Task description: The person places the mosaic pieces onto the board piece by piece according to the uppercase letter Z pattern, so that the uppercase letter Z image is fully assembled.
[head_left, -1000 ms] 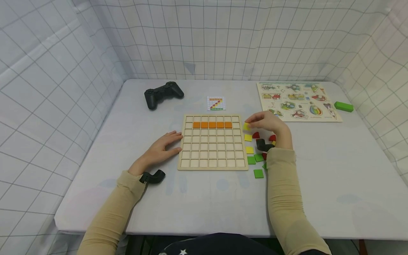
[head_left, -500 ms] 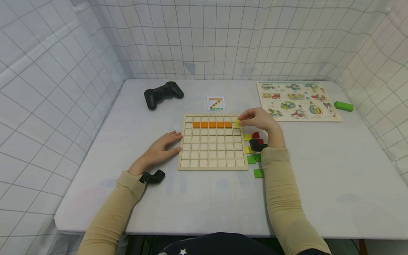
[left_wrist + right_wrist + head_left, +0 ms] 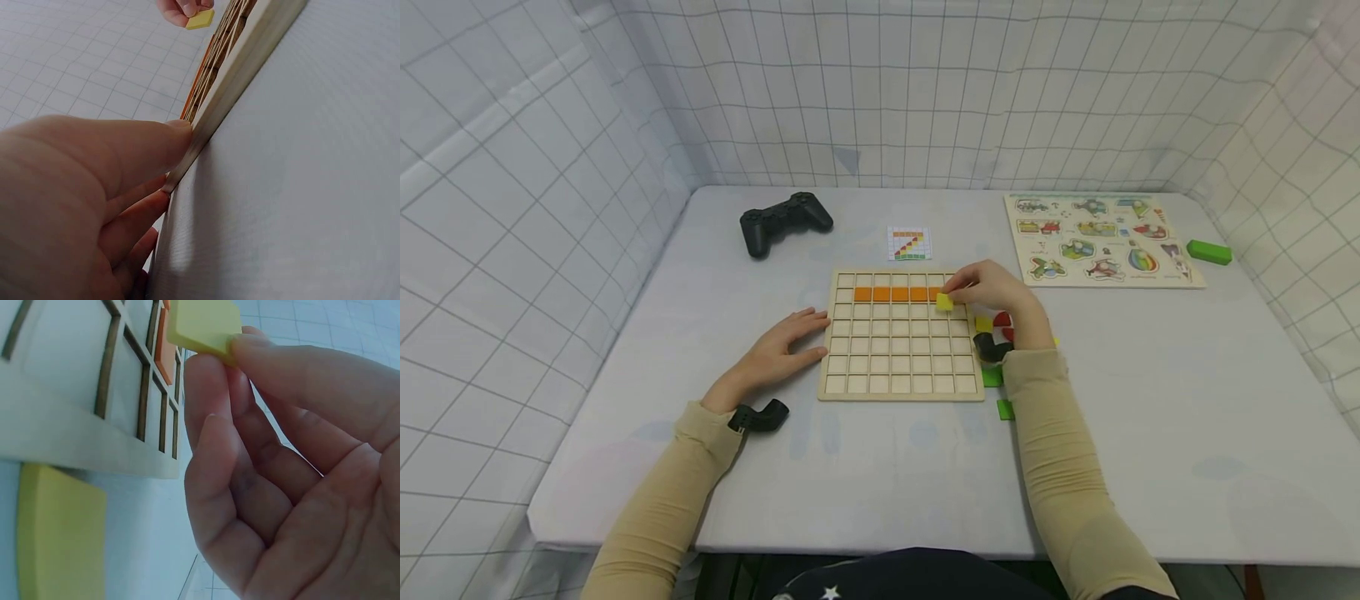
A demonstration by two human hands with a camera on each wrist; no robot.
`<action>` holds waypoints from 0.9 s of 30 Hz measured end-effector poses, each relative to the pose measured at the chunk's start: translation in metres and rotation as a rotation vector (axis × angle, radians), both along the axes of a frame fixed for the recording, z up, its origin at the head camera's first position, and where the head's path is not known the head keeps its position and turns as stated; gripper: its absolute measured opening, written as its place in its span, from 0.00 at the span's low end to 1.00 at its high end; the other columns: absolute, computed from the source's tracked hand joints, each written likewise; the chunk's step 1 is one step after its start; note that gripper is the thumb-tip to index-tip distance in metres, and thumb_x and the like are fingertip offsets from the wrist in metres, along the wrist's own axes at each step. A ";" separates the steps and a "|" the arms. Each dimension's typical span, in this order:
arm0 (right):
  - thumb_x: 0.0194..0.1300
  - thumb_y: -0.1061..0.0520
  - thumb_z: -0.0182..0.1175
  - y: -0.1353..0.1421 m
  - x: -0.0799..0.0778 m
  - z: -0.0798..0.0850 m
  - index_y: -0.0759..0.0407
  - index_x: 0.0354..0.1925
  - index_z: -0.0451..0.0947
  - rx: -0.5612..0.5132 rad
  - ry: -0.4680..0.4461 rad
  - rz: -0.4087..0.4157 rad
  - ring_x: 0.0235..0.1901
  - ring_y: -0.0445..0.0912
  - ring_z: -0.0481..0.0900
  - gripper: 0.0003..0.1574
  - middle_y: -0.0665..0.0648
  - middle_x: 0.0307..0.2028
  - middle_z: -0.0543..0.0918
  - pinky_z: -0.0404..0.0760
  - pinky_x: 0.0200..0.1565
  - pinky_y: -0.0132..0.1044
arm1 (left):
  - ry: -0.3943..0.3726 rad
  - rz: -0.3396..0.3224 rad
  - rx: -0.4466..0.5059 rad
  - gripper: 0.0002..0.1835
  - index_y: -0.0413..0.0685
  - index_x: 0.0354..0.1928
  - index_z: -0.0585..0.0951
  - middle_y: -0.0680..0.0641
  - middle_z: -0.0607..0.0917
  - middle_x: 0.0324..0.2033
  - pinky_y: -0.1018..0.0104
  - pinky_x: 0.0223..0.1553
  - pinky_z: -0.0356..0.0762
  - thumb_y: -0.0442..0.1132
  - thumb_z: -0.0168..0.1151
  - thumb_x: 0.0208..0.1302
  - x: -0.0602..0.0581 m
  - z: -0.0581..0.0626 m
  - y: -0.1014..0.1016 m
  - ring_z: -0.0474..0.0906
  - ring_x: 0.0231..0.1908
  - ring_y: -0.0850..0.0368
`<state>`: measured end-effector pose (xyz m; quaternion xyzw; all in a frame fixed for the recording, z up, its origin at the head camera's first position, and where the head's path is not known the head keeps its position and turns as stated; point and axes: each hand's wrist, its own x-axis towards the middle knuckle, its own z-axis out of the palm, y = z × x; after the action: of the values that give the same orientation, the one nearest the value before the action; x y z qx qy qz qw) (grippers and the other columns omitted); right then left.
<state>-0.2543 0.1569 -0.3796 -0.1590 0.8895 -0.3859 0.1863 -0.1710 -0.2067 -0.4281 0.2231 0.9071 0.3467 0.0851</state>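
Observation:
A wooden grid board point(image 3: 900, 364) lies on the table with a row of orange square tiles point(image 3: 900, 294) in its second row from the top. Between thumb and fingers my right hand point(image 3: 996, 293) pinches a yellow square tile point(image 3: 944, 302), held over the board near its upper right; the right wrist view shows the tile point(image 3: 206, 325) gripped by one edge. At the board's left edge rests my left hand point(image 3: 778, 350), its fingers fairly straight. In the left wrist view the thumb and fingertips of the left hand point(image 3: 94, 181) touch the board's side point(image 3: 234, 81).
Yellow, red and green pieces lie right of the board, partly behind my right wrist, including a green tile point(image 3: 992, 377). Behind the board is a pattern card point(image 3: 909, 243). A black game controller point(image 3: 786, 222), a picture puzzle board point(image 3: 1097, 242) and a green block point(image 3: 1209, 252) stand farther back.
My right hand has carried the yellow tile leftward, from beside the board to over its upper right cells. The left hand has stayed where it was.

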 end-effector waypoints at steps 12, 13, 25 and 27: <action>0.64 0.57 0.59 -0.008 -0.001 -0.009 0.60 0.44 0.82 0.047 -0.020 0.013 0.46 0.51 0.72 0.12 0.58 0.48 0.81 0.72 0.53 0.46 | -0.003 -0.002 0.001 0.29 0.43 0.66 0.68 0.45 0.64 0.67 0.54 0.70 0.44 0.48 0.57 0.66 0.000 0.000 0.000 0.48 0.70 0.49; 0.64 0.57 0.59 -0.008 -0.001 -0.009 0.60 0.44 0.82 0.047 -0.020 0.019 0.46 0.51 0.72 0.12 0.58 0.48 0.81 0.72 0.53 0.47 | -0.002 -0.004 0.000 0.29 0.43 0.66 0.68 0.45 0.64 0.67 0.54 0.70 0.44 0.48 0.57 0.66 0.000 0.000 0.000 0.48 0.70 0.48; 0.61 0.57 0.62 -0.005 0.000 -0.005 0.59 0.47 0.81 0.019 -0.039 -0.013 0.44 0.51 0.73 0.16 0.58 0.47 0.80 0.73 0.49 0.44 | 0.000 0.000 0.011 0.29 0.43 0.65 0.68 0.45 0.64 0.67 0.53 0.70 0.44 0.47 0.58 0.66 0.001 0.000 0.000 0.48 0.70 0.48; 0.60 0.57 0.63 -0.001 -0.001 -0.005 0.59 0.48 0.80 0.010 -0.027 -0.013 0.45 0.52 0.73 0.17 0.59 0.45 0.80 0.74 0.49 0.45 | 0.001 0.000 0.012 0.29 0.43 0.65 0.68 0.45 0.64 0.67 0.53 0.70 0.45 0.47 0.58 0.66 0.001 0.000 0.000 0.48 0.70 0.48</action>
<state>-0.2550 0.1562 -0.3846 -0.1470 0.8898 -0.3849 0.1963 -0.1704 -0.2068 -0.4280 0.2239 0.9049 0.3521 0.0836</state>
